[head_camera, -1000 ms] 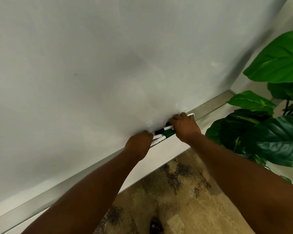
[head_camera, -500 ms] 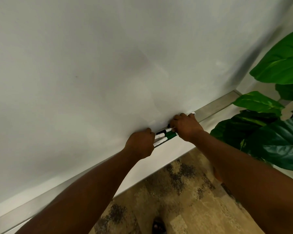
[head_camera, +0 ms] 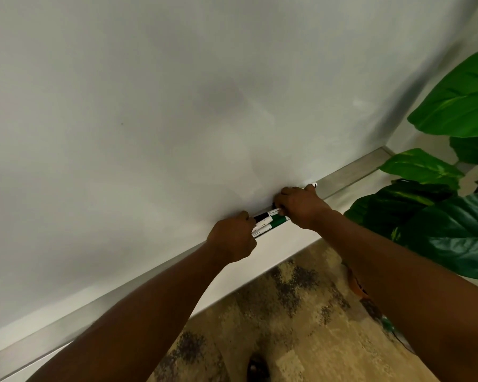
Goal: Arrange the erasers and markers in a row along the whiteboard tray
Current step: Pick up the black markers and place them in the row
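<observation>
A bunch of white-barrelled markers (head_camera: 268, 222) lies on the grey metal whiteboard tray (head_camera: 351, 172), one with a black cap, one with a green cap. My left hand (head_camera: 232, 238) grips the left ends of the markers with curled fingers. My right hand (head_camera: 301, 206) is curled over their right ends, and a white marker tip (head_camera: 312, 185) pokes out beyond its fingers. Both hands hide most of the markers. No eraser shows.
The whiteboard (head_camera: 177, 106) fills the upper view, and the tray runs diagonally from lower left to upper right. A large green leafy plant (head_camera: 436, 205) stands close on the right. Patterned brown carpet (head_camera: 287, 312) lies below.
The hands stay on the markers with almost no movement; the left hand has edged slightly closer to the board. The view has shifted a little.
</observation>
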`<state>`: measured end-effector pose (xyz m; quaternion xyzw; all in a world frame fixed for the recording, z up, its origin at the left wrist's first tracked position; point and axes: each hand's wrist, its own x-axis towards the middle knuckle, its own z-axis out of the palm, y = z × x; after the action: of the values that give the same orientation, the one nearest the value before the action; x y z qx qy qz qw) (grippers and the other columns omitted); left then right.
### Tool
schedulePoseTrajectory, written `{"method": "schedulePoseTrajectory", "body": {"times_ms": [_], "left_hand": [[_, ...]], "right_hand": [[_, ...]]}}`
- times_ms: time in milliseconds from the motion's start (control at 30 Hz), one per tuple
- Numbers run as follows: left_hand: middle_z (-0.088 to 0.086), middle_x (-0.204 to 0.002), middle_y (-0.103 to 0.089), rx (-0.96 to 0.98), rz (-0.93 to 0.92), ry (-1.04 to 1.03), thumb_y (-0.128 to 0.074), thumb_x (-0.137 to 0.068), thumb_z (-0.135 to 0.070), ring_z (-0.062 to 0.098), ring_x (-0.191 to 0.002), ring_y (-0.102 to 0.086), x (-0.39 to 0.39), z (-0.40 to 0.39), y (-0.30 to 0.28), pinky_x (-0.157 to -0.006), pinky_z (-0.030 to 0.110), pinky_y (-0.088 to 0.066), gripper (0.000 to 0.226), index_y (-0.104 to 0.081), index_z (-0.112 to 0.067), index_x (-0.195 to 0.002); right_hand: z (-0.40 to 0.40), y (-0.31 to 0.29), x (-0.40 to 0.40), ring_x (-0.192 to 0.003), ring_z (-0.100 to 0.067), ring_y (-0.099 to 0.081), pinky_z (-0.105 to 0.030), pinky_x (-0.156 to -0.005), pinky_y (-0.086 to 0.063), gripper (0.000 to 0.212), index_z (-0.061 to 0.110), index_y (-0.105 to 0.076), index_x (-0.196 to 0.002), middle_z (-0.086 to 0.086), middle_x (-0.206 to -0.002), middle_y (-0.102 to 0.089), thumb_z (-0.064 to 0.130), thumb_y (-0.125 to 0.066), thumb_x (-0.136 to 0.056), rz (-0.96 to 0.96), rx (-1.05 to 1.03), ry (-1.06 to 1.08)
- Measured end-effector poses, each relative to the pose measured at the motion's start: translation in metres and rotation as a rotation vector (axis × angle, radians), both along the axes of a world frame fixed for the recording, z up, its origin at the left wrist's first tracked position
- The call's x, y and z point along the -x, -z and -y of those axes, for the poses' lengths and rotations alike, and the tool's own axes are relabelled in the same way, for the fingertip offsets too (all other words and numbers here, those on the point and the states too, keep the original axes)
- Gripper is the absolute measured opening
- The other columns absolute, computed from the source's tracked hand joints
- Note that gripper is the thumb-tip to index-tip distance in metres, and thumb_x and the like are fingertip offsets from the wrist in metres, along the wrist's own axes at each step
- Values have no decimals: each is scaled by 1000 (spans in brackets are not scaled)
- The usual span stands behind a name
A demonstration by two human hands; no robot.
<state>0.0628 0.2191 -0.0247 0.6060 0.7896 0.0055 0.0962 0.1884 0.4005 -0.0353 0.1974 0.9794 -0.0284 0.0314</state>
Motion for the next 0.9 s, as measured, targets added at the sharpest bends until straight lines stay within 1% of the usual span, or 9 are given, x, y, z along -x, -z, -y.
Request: {"method": "schedulePoseTrajectory", "body": {"times_ms": [67,167,300,400,533,633,667,767,900], "left_hand": [[4,-109,-54,-2,8,11,-51,-85,-30,32,-89,-62,0,2,2,-70,37,-47,35,-54,-19,-118],[4,-110,-55,-6,9,23,-51,-84,-30,31,-88,-62,1,5,5,-71,38,-49,40,-53,-21,-124],[3,-107,-54,-34,-8,-14,-51,-84,-29,31,-86,-62,4,6,7,-67,38,-47,32,-56,-19,-114],[3,-106,-55,-33,-17,-29,-51,-86,-27,30,-87,-62,7,7,6,-68,38,-48,29,-57,-19,-113],[3,-108,-54,-18,-27,-28,-50,-87,-26,29,-89,-62,8,10,7,-67,37,-46,28,-56,-19,-113],[3,-109,-55,-14,-27,-30,-50,-88,-26,29,-89,-62,9,11,8,-67,37,-46,28,-56,-18,-114],[3,-109,-55,-11,-26,-33,-50,-88,-26,29,-89,-61,9,11,8,-67,37,-46,28,-55,-18,-114],[3,-109,-55,-7,-26,-41,-49,-88,-25,30,-89,-61,7,11,7,-67,38,-45,27,-55,-17,-113],[4,-111,-54,12,-21,-52,-50,-90,-24,30,-91,-61,5,8,6,-68,39,-45,28,-54,-17,-116]], "right_hand": [[1,0,0,-105,-27,-55,-37,-76,-24,18,22,-59,-110,-1,-111,-58,25,-49,-95,-6,0,-23],[3,1,1,-108,-27,-54,-37,-79,-27,20,22,-59,-112,-2,-113,-57,24,-49,-95,-6,19,-41],[6,4,0,-114,-28,-50,-40,-84,-31,26,25,-59,-119,-3,-120,-55,27,-50,-95,-19,30,-22],[10,11,-1,-118,-29,-45,-41,-84,-32,32,30,-57,-126,-3,-123,-53,27,-52,-94,-1,11,-23],[13,11,1,-113,-30,-44,-42,-81,-34,29,26,-57,-120,-5,-118,-51,27,-54,-92,-44,43,26],[14,11,-2,-108,-27,-48,-39,-76,-34,20,25,-58,-110,-2,-114,-52,23,-55,-90,-67,15,-3],[15,12,-3,-108,-27,-48,-39,-76,-34,20,25,-58,-110,-1,-115,-52,22,-54,-91,-73,17,-9],[18,12,-4,-112,-28,-46,-43,-83,-36,33,27,-54,-124,-3,-122,-50,20,-51,-92,-62,18,-19],[25,13,0,-115,-28,-43,-44,-87,-34,34,28,-54,-126,-4,-121,-49,20,-46,-94,-3,-10,-3]]}}
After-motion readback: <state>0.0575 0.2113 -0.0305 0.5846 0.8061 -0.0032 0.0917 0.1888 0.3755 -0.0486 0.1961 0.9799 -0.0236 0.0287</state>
